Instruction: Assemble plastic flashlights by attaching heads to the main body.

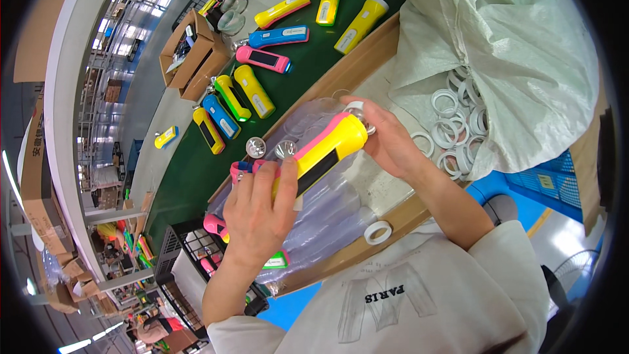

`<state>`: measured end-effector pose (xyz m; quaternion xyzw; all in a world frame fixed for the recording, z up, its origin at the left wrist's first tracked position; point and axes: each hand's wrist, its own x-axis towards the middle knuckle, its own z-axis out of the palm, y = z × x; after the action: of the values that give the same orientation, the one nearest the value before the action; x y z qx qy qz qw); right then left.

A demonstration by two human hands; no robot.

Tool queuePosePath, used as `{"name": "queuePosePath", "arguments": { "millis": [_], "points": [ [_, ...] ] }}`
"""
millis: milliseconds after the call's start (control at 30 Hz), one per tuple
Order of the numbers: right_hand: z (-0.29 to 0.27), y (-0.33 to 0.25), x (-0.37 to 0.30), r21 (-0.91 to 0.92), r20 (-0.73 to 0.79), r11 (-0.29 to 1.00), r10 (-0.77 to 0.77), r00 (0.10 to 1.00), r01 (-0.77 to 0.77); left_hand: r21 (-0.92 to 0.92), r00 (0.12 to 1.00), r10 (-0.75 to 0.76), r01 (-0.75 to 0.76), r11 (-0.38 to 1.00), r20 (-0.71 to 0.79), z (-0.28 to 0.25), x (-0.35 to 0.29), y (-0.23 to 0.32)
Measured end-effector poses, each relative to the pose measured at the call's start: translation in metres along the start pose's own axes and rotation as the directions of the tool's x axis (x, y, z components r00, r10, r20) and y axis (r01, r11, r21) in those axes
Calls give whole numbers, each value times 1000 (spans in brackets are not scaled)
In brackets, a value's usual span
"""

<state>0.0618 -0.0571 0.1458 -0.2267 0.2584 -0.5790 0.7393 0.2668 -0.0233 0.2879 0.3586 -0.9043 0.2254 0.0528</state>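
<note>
My left hand (259, 206) is wrapped round the body of a yellow and pink flashlight (334, 147) with a dark panel along its side. The flashlight's wide head points up and to the right. At that head, my right hand (393, 144) pinches a white ring (354, 105), with a shiny reflector showing beside it. Part of the ring is hidden by the fingers and the flashlight. Two loose silver reflectors, one a round cup (255, 147) and another (285, 150), sit just beyond my left hand.
A green conveyor belt (190, 183) carries several yellow, blue and pink flashlights. Clear plastic sleeves (321, 223) lie in the cardboard tray below my hands. At right, a white woven sack (511, 59) spills white rings (445, 103). A small cardboard box (203, 59) stands beyond the belt.
</note>
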Motion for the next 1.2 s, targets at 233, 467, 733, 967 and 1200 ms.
{"name": "queuePosePath", "arguments": {
  "millis": [233, 467, 733, 967, 1200],
  "points": [
    [10, 0, -11, -4, 59, 988, -154, 986, 155, -439, 972, -228, 231, 868, 60, 16, -26, 6],
    [23, 3, -5, 466, -147, 875, 220, 964, -129, -443, 948, -303, 315, 839, 100, -3, -30, 11],
    [40, 14, -9, 373, -67, 926, 99, 993, -67, -304, 927, -271, 344, 888, 258, -30, -9, 12],
    [23, -11, -26, -498, 320, 761, -284, 904, 415, -785, 765, -262, 618, 43, 588, 11, -27, -2],
    [45, -49, -45, -675, 391, 469, -427, 815, 569, -868, 876, -265, 457, 195, 402, 6, -26, 17]
  ]
}}
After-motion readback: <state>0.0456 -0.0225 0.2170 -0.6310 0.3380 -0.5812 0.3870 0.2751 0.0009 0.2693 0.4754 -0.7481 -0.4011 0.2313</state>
